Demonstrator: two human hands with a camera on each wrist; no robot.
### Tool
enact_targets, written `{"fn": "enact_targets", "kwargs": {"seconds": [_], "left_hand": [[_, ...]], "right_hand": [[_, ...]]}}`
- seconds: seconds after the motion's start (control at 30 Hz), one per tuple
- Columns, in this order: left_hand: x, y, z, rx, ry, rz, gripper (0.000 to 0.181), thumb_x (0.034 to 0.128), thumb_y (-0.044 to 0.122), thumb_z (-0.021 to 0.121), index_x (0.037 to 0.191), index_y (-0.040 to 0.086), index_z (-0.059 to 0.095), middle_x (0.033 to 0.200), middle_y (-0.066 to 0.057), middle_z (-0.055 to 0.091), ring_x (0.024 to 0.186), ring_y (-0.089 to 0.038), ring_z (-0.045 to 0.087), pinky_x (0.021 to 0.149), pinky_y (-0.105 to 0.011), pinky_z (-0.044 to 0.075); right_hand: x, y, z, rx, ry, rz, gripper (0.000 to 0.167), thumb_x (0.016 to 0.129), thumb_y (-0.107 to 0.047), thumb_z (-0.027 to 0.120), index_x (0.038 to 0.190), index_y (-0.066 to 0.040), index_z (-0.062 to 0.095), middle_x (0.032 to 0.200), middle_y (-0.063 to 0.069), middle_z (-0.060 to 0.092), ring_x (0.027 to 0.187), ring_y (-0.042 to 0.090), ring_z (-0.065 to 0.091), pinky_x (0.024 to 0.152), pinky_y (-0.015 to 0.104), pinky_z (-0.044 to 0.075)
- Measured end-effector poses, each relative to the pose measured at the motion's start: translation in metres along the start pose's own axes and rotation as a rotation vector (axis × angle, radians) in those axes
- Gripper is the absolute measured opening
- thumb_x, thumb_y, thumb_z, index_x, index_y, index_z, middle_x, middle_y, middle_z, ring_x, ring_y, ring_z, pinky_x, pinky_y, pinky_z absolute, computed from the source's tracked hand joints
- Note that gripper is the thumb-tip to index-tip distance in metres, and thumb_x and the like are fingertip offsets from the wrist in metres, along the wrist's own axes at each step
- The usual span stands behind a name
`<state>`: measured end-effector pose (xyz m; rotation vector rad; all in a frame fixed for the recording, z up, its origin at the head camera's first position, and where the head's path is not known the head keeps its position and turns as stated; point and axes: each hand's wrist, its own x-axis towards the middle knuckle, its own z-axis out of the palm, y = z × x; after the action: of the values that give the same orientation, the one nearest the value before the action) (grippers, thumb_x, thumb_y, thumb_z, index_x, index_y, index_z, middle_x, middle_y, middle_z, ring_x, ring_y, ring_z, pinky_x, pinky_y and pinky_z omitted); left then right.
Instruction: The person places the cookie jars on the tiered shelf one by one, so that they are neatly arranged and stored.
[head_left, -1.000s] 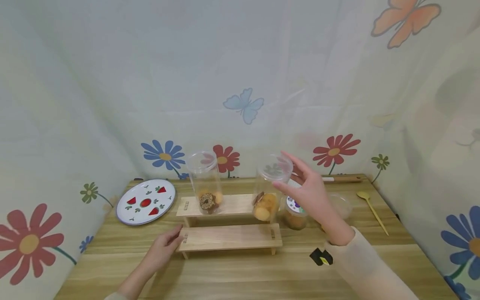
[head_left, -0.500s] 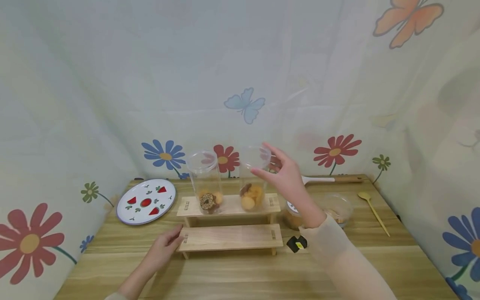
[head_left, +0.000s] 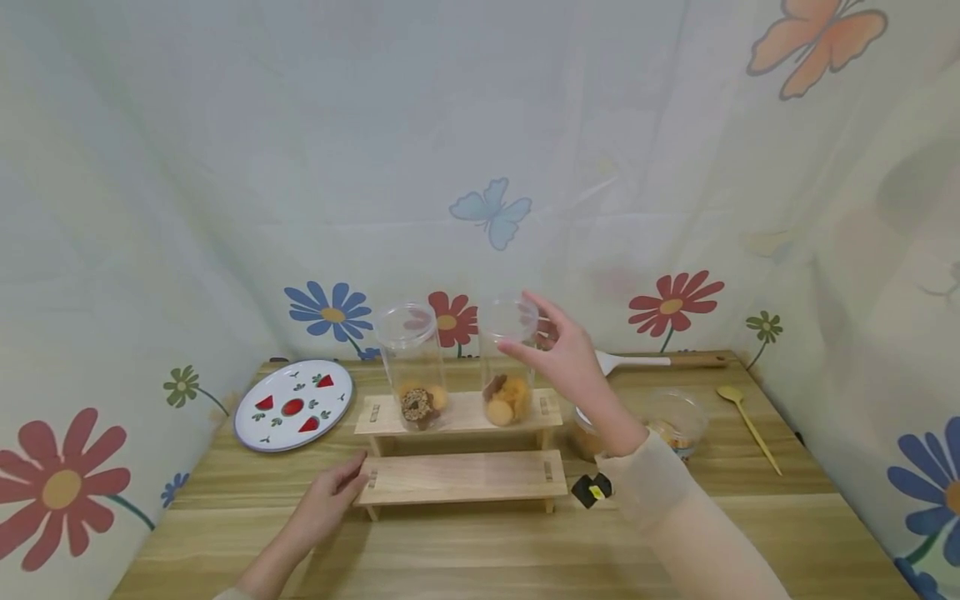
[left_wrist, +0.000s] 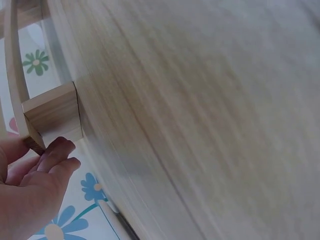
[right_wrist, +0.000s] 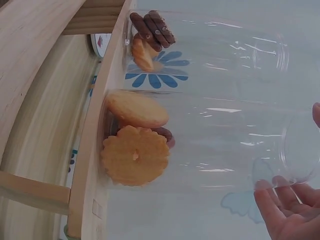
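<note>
My right hand (head_left: pixel 562 354) holds a tall clear jar (head_left: pixel 508 362) near its top, thumb on one side and fingers on the other. The jar stands upright on the upper tier of a wooden two-tier rack (head_left: pixel 468 477), and cookies (right_wrist: pixel 135 155) lie at its bottom. To its left on the same tier stands a second clear jar (head_left: pixel 411 354) with cookies, one ring-shaped and nut-covered. My left hand (head_left: pixel 326 500) pinches the left end of the lower tier; in the left wrist view that hand's fingertips (left_wrist: pixel 62 150) reach under the board.
A white plate (head_left: pixel 255 433) with fruit patterns lies at left. Right of the rack are a partly hidden small jar (head_left: pixel 585 437), a clear round tub (head_left: pixel 675 417), a white spatula with a wooden handle (head_left: pixel 697 361) and a gold spoon (head_left: pixel 750 429). A flowered cloth hangs behind.
My right hand has carried its jar leftward from the rack's right end, and the jar now stands on the upper tier beside the other one. The left hand has stayed put.
</note>
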<state>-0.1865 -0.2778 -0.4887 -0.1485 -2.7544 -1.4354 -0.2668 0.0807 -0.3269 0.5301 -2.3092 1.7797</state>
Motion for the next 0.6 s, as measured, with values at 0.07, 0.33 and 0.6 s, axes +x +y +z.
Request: {"fn": "enact_targets", "kwargs": {"seconds": [0.07,0.33,0.6], "left_hand": [[0.001,0.001,0.001,-0.004,0.000,-0.004,0.044,0.0984,0.008,0.055,0.135,-0.013,0.044,0.139,-0.025,0.045,0.128,-0.036,0.042,0.105,-0.045,0.034],[0.000,0.000,-0.001,0.013,0.008,0.000,0.044,0.0980,0.009,0.056,0.135,-0.012,0.045,0.138,-0.025,0.046,0.127,-0.036,0.044,0.105,-0.045,0.035],[0.000,-0.003,0.001,0.031,0.019,0.025,0.043,0.0978,0.008,0.056,0.135,-0.012,0.046,0.137,-0.025,0.047,0.127,-0.037,0.045,0.105,-0.046,0.035]], "right_hand": [[0.000,-0.001,-0.001,-0.005,-0.003,0.000,0.081,0.076,-0.042,0.081,0.146,-0.029,0.041,0.130,0.006,0.053,0.119,0.025,0.054,0.099,0.039,0.046],[-0.008,-0.005,-0.002,-0.016,-0.048,-0.010,0.092,0.080,-0.035,0.079,0.152,-0.027,0.023,0.142,0.008,0.046,0.131,0.021,0.042,0.109,0.040,0.034],[-0.013,0.007,-0.006,-0.017,-0.018,-0.018,0.090,0.081,-0.047,0.075,0.152,-0.032,0.022,0.143,0.002,0.046,0.133,0.018,0.039,0.112,0.039,0.029]]}}
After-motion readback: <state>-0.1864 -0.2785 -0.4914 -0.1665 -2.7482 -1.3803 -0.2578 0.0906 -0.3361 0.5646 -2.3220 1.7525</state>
